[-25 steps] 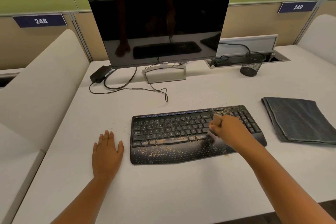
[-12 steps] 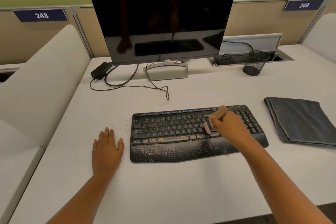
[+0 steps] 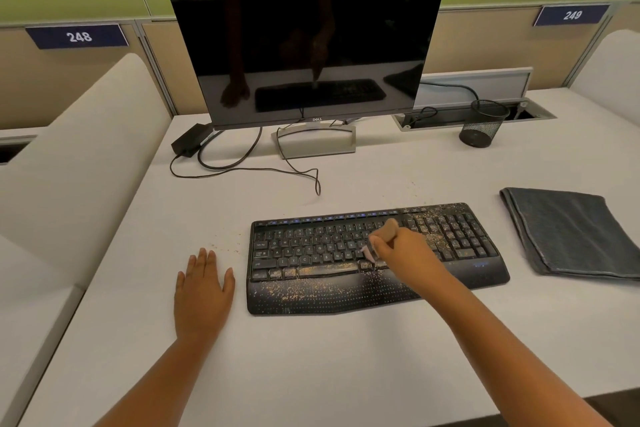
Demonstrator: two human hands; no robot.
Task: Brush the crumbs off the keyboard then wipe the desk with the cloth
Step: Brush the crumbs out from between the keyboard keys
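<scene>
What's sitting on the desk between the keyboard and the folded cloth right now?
Nothing: in the head view the strip of desk between the keyboard and the cloth looks bare.

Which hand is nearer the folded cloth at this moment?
Right. The right hand grips the brush over the keyboard, apart from the cloth; the left hand rests beyond the keyboard's far end.
</scene>
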